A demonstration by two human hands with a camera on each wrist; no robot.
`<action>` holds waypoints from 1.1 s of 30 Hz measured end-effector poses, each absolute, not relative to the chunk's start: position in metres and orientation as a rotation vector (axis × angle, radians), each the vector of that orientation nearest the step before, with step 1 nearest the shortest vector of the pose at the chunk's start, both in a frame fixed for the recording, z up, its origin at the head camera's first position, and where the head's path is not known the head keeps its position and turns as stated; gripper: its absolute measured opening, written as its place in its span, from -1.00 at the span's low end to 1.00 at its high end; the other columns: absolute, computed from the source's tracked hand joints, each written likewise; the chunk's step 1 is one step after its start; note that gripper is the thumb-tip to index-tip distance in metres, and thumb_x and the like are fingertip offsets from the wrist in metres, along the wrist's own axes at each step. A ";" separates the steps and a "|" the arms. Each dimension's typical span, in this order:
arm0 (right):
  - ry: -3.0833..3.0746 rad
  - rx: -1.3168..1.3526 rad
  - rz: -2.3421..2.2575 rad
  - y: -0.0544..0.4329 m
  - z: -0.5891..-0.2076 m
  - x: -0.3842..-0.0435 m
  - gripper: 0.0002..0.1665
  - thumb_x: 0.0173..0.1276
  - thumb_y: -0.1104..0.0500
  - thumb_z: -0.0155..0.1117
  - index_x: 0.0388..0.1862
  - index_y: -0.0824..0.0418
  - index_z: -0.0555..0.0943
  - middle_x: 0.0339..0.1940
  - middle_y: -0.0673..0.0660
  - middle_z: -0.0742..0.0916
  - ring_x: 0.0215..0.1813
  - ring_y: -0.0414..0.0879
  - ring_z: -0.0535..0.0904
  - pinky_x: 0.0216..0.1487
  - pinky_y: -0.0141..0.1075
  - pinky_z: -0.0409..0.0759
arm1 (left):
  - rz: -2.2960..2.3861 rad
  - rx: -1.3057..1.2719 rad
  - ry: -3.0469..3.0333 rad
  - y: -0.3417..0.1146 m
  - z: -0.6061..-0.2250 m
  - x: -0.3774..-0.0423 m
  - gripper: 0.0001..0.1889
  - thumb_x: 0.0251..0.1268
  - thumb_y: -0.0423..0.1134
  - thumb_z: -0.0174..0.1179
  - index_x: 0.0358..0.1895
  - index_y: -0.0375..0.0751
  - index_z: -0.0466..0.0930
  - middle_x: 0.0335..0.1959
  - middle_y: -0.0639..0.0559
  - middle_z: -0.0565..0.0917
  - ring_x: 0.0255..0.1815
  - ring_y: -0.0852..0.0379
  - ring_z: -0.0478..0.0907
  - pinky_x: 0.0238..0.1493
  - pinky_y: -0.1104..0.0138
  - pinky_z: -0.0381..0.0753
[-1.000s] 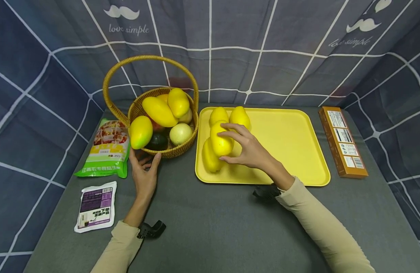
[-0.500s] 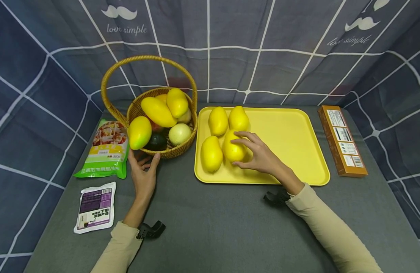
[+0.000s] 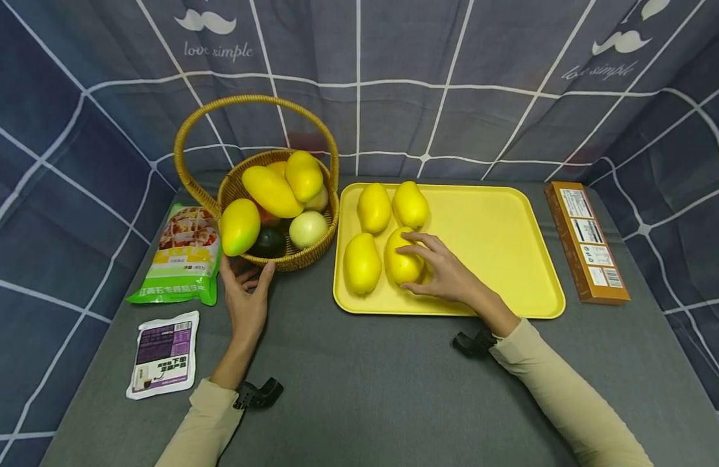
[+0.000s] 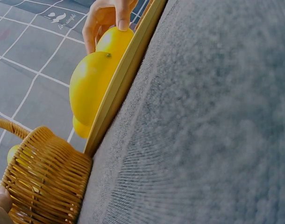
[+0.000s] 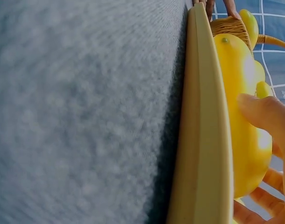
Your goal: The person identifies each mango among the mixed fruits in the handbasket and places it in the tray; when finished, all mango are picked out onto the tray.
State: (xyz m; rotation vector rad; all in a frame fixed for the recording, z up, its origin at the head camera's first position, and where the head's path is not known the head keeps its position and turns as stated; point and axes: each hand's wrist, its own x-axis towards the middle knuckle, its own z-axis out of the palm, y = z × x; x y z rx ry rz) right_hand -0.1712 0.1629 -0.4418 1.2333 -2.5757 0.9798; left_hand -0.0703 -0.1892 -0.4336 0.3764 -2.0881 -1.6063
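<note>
My right hand (image 3: 444,272) holds a yellow mango (image 3: 399,259) low on the yellow tray (image 3: 482,253), thumb on its near side and fingers on its far side. Other mangoes lie beside it on the tray, one to the left (image 3: 362,263) and two behind. In the right wrist view, the thumb (image 5: 266,116) touches the mango (image 5: 247,158). At the left, my left hand (image 3: 246,305) grips the near side of a wicker basket (image 3: 301,259) with thumb and fingers apart; some fingers are hidden. Mangoes, a pale green round fruit (image 3: 308,229) and a dark green one (image 3: 268,242) fill the basket.
Left of the basket lies a green food bag (image 3: 181,259), and nearer a white and purple pouch (image 3: 163,355). A brown box (image 3: 587,243) stands right of the tray. Checked cloth (image 3: 394,123) walls the back and sides. The basket handle (image 3: 254,98) arches up.
My right hand has carried the mango rightward and down to the tray, near the others; over the last half second it moved only slightly. The left hand stays at the basket.
</note>
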 end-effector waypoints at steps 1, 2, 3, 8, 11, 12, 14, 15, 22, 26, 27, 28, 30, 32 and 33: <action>-2.584 1.236 0.980 0.163 -0.442 -0.171 -0.22 -0.04 0.03 0.64 0.21 0.09 0.57 0.39 0.17 0.44 0.41 0.12 0.30 0.35 0.07 0.33 | -1.606 0.377 -2.089 -0.189 -0.433 -0.070 -0.11 0.35 -0.26 0.25 0.59 -0.10 -0.15 0.39 -0.27 0.31 0.20 -0.19 0.47 -0.05 0.46 0.41; -2.590 1.240 0.982 0.164 -0.442 -0.171 -0.22 -0.05 0.04 0.65 0.20 0.08 0.57 0.39 0.17 0.43 0.41 0.12 0.29 0.35 0.07 0.33 | -1.605 0.377 -2.090 -0.189 -0.433 -0.070 -0.11 0.35 -0.26 0.25 0.59 -0.10 -0.15 0.40 -0.26 0.30 0.20 -0.19 0.46 -0.05 0.45 0.41; -2.596 1.245 0.980 0.164 -0.442 -0.170 -0.23 -0.05 0.04 0.65 0.19 0.07 0.57 0.39 0.17 0.42 0.41 0.12 0.28 0.34 0.07 0.34 | -1.606 0.378 -2.091 -0.189 -0.433 -0.070 -0.11 0.35 -0.25 0.25 0.59 -0.10 -0.15 0.40 -0.26 0.30 0.20 -0.20 0.46 -0.04 0.45 0.41; -2.603 1.290 0.944 0.166 -0.441 -0.169 -0.21 -0.06 0.05 0.66 0.20 0.06 0.55 0.41 0.21 0.38 0.41 0.16 0.26 0.32 0.10 0.33 | -1.611 0.383 -2.089 -0.189 -0.432 -0.070 -0.11 0.35 -0.26 0.25 0.59 -0.10 -0.15 0.41 -0.25 0.30 0.21 -0.21 0.46 -0.05 0.45 0.41; -2.603 1.303 0.942 0.167 -0.441 -0.168 -0.16 -0.06 0.04 0.65 0.25 0.07 0.52 0.43 0.22 0.38 0.41 0.16 0.26 0.32 0.10 0.32 | -1.608 0.383 -2.091 -0.189 -0.433 -0.070 -0.11 0.35 -0.26 0.25 0.59 -0.11 -0.16 0.41 -0.25 0.29 0.21 -0.22 0.47 -0.06 0.48 0.41; -2.603 1.302 0.943 0.167 -0.441 -0.167 -0.15 -0.06 0.04 0.65 0.26 0.07 0.51 0.43 0.22 0.38 0.41 0.16 0.26 0.32 0.09 0.32 | -1.608 0.378 -2.091 -0.189 -0.433 -0.070 -0.11 0.35 -0.26 0.25 0.59 -0.11 -0.16 0.41 -0.26 0.30 0.21 -0.22 0.47 -0.06 0.48 0.41; -2.603 1.299 0.951 0.167 -0.442 -0.167 -0.13 -0.06 0.04 0.65 0.28 0.08 0.49 0.44 0.22 0.37 0.41 0.15 0.26 0.33 0.08 0.32 | -1.607 0.366 -2.089 -0.189 -0.433 -0.069 -0.11 0.36 -0.26 0.24 0.58 -0.12 -0.16 0.39 -0.30 0.31 0.21 -0.22 0.47 -0.06 0.48 0.41; -2.602 1.296 0.958 0.167 -0.442 -0.167 -0.12 -0.06 0.04 0.65 0.28 0.08 0.49 0.44 0.22 0.37 0.41 0.15 0.26 0.33 0.08 0.31 | -1.608 0.360 -2.088 -0.189 -0.434 -0.069 -0.12 0.36 -0.26 0.24 0.58 -0.13 -0.16 0.38 -0.32 0.32 0.21 -0.22 0.47 -0.06 0.48 0.41; -2.612 1.281 0.962 0.167 -0.442 -0.166 -0.14 -0.06 0.02 0.65 0.26 0.08 0.51 0.45 0.21 0.36 0.42 0.14 0.26 0.34 0.08 0.32 | -1.608 0.342 -2.087 -0.190 -0.434 -0.069 -0.12 0.36 -0.26 0.24 0.58 -0.14 -0.16 0.35 -0.37 0.35 0.21 -0.20 0.47 -0.05 0.46 0.41; -2.632 1.268 0.948 0.167 -0.442 -0.166 -0.14 -0.05 0.01 0.64 0.27 0.06 0.50 0.46 0.19 0.35 0.43 0.12 0.25 0.34 0.06 0.33 | -1.606 0.352 -2.085 -0.189 -0.434 -0.069 -0.12 0.36 -0.26 0.24 0.58 -0.13 -0.16 0.35 -0.37 0.35 0.21 -0.21 0.47 -0.05 0.46 0.41; -2.635 1.267 0.945 0.167 -0.441 -0.165 -0.14 -0.05 0.01 0.64 0.28 0.06 0.50 0.46 0.18 0.35 0.44 0.12 0.25 0.35 0.05 0.33 | -1.606 0.356 -2.088 -0.189 -0.434 -0.069 -0.12 0.37 -0.26 0.24 0.58 -0.12 -0.16 0.35 -0.36 0.35 0.21 -0.20 0.47 -0.05 0.46 0.41; -2.636 1.265 0.942 0.168 -0.441 -0.165 -0.14 -0.04 0.00 0.64 0.28 0.06 0.49 0.46 0.18 0.35 0.44 0.11 0.24 0.35 0.05 0.33 | -1.605 0.360 -2.090 -0.189 -0.433 -0.069 -0.12 0.36 -0.25 0.24 0.58 -0.12 -0.16 0.35 -0.36 0.35 0.21 -0.20 0.47 -0.05 0.46 0.41; -2.635 1.263 0.933 0.168 -0.440 -0.164 -0.13 -0.04 -0.01 0.63 0.29 0.05 0.49 0.47 0.18 0.35 0.44 0.11 0.24 0.35 0.05 0.33 | -1.605 0.366 -2.096 -0.189 -0.433 -0.069 -0.12 0.37 -0.25 0.24 0.58 -0.12 -0.16 0.35 -0.35 0.35 0.21 -0.20 0.47 -0.06 0.47 0.42; -2.623 1.268 0.922 0.168 -0.438 -0.163 -0.13 -0.04 -0.01 0.63 0.29 0.05 0.49 0.47 0.18 0.35 0.45 0.10 0.24 0.36 0.05 0.33 | -1.605 0.368 -2.099 -0.189 -0.433 -0.069 -0.11 0.37 -0.24 0.23 0.59 -0.12 -0.17 0.36 -0.35 0.35 0.21 -0.20 0.47 -0.06 0.48 0.41; -2.611 1.276 0.914 0.168 -0.437 -0.163 -0.13 -0.04 -0.02 0.63 0.30 0.05 0.49 0.46 0.18 0.35 0.45 0.10 0.24 0.36 0.05 0.32 | -1.606 0.367 -2.097 -0.189 -0.432 -0.069 -0.12 0.37 -0.25 0.24 0.59 -0.12 -0.17 0.36 -0.35 0.35 0.21 -0.20 0.47 -0.06 0.46 0.41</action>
